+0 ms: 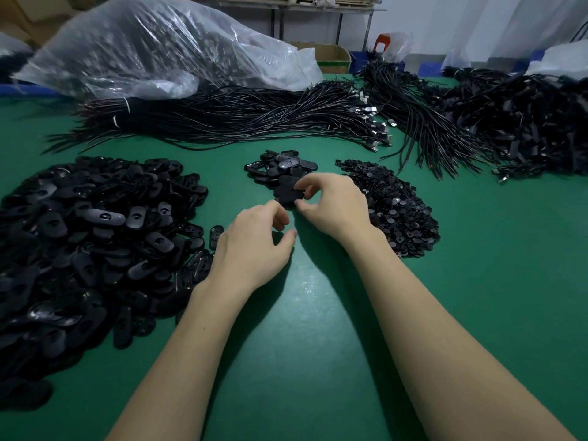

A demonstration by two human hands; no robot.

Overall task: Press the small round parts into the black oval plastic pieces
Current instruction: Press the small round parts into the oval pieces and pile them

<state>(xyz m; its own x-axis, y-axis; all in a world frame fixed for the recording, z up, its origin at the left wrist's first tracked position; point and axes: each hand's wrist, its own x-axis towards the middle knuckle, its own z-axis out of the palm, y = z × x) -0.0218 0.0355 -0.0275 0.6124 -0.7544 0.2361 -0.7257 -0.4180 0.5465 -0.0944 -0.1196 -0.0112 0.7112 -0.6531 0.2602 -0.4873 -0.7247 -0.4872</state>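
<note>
I have my right hand [331, 202] just above centre frame with fingers and thumb curled round a black oval piece [286, 192], pinching it at the near edge of the small pile of ovals [280, 168] in the middle of the table. My left hand [254, 246] sits just below and left of it, fingers curled toward the thumb; whether it has a small round part in that pinch I cannot tell, since nothing shows between the fingertips. As I judge it, the step is seating a round part in the oval's recess, so I would turn the oval recess-up, hold it by the rim so my thumb does not cover the hole, set the round part square over the opening and press straight down until it sits flush; a tilted press would likely jam it or pop it out. The supply of small round parts [394, 208] is heaped right of centre, beside my right wrist, and the big heap of oval pieces [95, 237] fills the left of the frame. The surface is a green table mat [318, 361], slightly glossy. Across the upper frame lie bundles of black cables [238, 119], a large clear plastic bag [152, 49] at upper left and a cardboard box [331, 57] behind it.
</note>
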